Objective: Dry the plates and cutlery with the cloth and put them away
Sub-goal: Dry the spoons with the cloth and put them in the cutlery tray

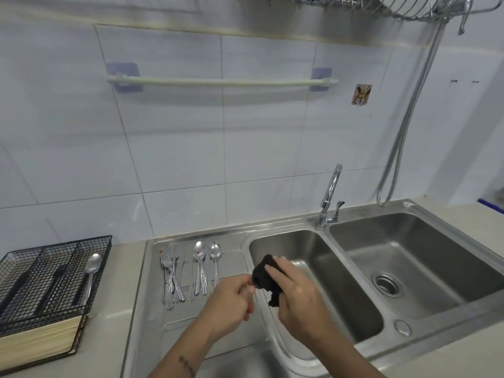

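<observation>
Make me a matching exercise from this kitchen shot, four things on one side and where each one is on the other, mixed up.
Things:
1. black cloth
2. forks
3. lone spoon
4. tap

Places:
A. in the wire mesh basket on the counter
B. on the sink rim between the two basins
C. gripped in the right hand
D. lying on the drainboard, left of the spoons there

Pairs: 1-C, 2-D, 3-A, 4-B

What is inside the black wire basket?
One shiny spoon lies in the right-hand slot of the black wire basket, bowl end away from the person. Dark long shapes show in the other slots, but the mesh hides what they are.
</observation>
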Demonstrator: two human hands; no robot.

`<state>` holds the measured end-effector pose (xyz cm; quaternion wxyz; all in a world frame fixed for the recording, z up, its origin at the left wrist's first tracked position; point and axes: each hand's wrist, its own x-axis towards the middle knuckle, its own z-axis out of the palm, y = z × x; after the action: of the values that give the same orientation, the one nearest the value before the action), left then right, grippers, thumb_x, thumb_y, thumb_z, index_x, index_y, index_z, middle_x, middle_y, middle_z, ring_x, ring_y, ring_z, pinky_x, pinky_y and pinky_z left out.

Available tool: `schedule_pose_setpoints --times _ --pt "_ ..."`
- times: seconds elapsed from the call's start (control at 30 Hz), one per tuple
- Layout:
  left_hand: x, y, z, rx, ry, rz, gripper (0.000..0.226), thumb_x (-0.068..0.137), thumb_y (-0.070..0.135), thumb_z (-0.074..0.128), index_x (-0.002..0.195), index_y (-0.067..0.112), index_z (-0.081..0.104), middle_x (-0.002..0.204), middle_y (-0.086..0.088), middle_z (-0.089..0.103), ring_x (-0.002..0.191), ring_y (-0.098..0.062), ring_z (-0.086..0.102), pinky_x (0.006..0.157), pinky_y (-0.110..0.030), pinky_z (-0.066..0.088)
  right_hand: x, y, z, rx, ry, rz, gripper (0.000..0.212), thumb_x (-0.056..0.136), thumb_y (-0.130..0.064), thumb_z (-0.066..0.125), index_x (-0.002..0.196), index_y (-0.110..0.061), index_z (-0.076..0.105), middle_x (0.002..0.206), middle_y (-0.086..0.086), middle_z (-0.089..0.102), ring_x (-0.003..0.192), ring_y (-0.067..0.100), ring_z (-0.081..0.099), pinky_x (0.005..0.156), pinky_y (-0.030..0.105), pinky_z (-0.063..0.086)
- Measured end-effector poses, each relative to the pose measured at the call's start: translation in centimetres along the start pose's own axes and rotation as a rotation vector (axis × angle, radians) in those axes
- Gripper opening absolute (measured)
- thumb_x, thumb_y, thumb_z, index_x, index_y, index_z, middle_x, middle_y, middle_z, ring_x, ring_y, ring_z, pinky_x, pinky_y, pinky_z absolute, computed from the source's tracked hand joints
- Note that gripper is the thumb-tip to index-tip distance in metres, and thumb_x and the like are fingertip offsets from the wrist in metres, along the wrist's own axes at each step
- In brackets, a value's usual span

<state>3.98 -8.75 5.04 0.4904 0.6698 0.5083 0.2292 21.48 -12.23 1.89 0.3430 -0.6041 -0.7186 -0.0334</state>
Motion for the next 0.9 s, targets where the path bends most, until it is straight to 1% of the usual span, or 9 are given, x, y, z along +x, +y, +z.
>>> schedule_pose_setpoints --times 0.07,0.17,0.23,0.3,0.43,0.53,0.73,0.8,0.9 --pt "-0.2 0.4 0.1 0.007 -0.044 -0.011 0.029 0.103 0.013 0.044 0.104 0.027 0.069 0.075 0.003 0.070 0.059 -0.007 0.061 0.062 -0.022 0.049 0.1 0.3 -0.1 0.001 0.006 0.062 0.055 0.079 -0.008 0.035 0.126 -0.015 0.061 0.134 0.001 0.056 0.119 0.018 0.054 0.095 0.031 0.050" --pt "-0.5 0.4 0.5 0.020 -0.026 -0.030 0.028 0.097 0.007 0.048 0.090 0.022 0.070 0.084 0.001 0.072 0.059 -0.009 0.061 0.062 -0.026 0.049 0.6 0.2 -0.4 -0.007 0.038 0.124 0.052 0.077 -0.005 0.038 0.123 -0.011 0.062 0.130 0.005 0.058 0.112 0.025 0.060 0.090 0.033 0.053" --pt "-0.3 0.3 0.8 -0.013 0.012 -0.033 0.030 0.092 0.003 0.048 0.084 0.021 0.070 0.077 0.000 0.070 0.057 -0.012 0.056 0.061 -0.030 0.046 0.8 -0.7 -0.5 -0.029 0.003 0.047 0.053 0.079 -0.008 0.034 0.124 -0.011 0.061 0.132 0.009 0.057 0.118 0.028 0.057 0.093 0.037 0.052" --pt "-0.1 0.6 1.1 -0.023 0.048 -0.014 0.023 0.095 0.013 0.052 0.086 0.024 0.070 0.068 0.005 0.065 0.057 -0.010 0.053 0.060 -0.029 0.043 0.4 -1.1 -0.1 -0.047 -0.049 0.008 0.053 0.080 -0.008 0.038 0.128 -0.016 0.058 0.136 0.010 0.054 0.122 0.030 0.054 0.092 0.040 0.053" --pt "-0.1 0.8 1.4 -0.023 0.056 0.014 0.022 0.098 0.021 0.057 0.080 0.025 0.069 0.056 0.012 0.058 0.053 -0.006 0.051 0.060 -0.028 0.044 -0.1 -0.8 0.0 0.029 -0.045 0.158 0.058 0.080 -0.012 0.036 0.131 -0.026 0.056 0.141 0.007 0.050 0.118 0.028 0.055 0.088 0.042 0.054" --pt "0.0 0.2 1.6 -0.094 0.054 -0.058 0.022 0.096 0.015 0.058 0.078 0.018 0.069 0.066 0.004 0.064 0.060 -0.009 0.058 0.065 -0.029 0.051 0.0 -0.6 -0.5 0.063 0.016 0.246 0.061 0.077 -0.008 0.040 0.130 -0.032 0.058 0.140 0.005 0.049 0.114 0.025 0.057 0.087 0.040 0.054" --pt "0.5 -0.3 1.4 -0.027 0.343 -0.093 0.022 0.095 0.014 0.060 0.077 0.023 0.068 0.065 0.005 0.063 0.056 -0.010 0.055 0.054 -0.023 0.044 0.4 0.0 -0.7 -0.098 -0.033 0.262 0.052 0.066 0.006 0.071 0.107 -0.026 0.071 0.129 0.010 0.059 0.095 0.029 0.067 0.070 0.040 0.059" --pt "0.5 0.3 1.4 0.037 0.364 -0.028 0.022 0.096 0.014 0.059 0.080 0.027 0.067 0.064 0.006 0.062 0.052 -0.007 0.052 0.048 -0.017 0.039 0.5 -0.1 -0.5 -0.108 -0.053 0.225 0.049 0.069 0.004 0.067 0.110 -0.024 0.070 0.130 0.010 0.058 0.098 0.030 0.066 0.073 0.040 0.059" --pt "0.8 1.1 1.9 0.104 0.307 0.033 0.023 0.095 0.013 0.058 0.081 0.027 0.070 0.063 0.006 0.063 0.050 -0.007 0.053 0.050 -0.021 0.041 0.6 -1.1 -0.1 0.010 -0.058 0.223 0.049 0.076 -0.008 0.046 0.119 -0.021 0.066 0.138 0.003 0.051 0.114 0.021 0.056 0.094 0.029 0.048"
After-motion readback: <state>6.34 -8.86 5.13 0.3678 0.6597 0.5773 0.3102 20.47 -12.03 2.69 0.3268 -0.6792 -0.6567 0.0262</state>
